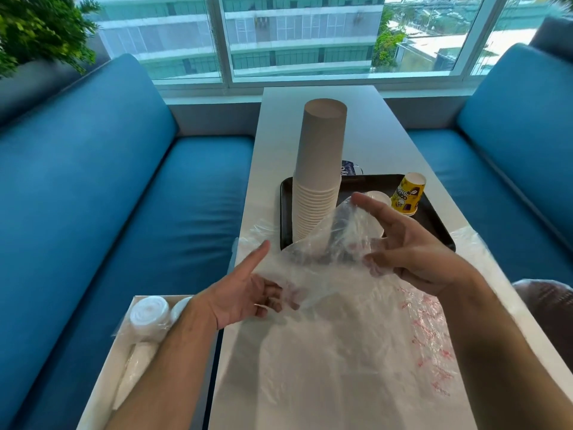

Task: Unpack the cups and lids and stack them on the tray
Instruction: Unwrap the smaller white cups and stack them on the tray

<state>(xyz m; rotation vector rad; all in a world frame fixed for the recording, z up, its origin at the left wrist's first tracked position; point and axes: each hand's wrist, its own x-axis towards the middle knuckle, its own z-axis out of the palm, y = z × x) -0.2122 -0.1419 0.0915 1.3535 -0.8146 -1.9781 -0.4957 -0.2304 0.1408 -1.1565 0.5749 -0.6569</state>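
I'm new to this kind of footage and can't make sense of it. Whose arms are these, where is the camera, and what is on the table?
There is no machine here: a person wears a camera on the head, looking down at their own arms. There is only this one view. The left hand and right hand both hold a clear plastic bag, which looks empty, over a white table. On the table a dark tray carries a tall stack of upside-down paper cups and a yellow printed cup. At lower left, wrapped white lids lie in a box. Blue sofas stand on both sides.
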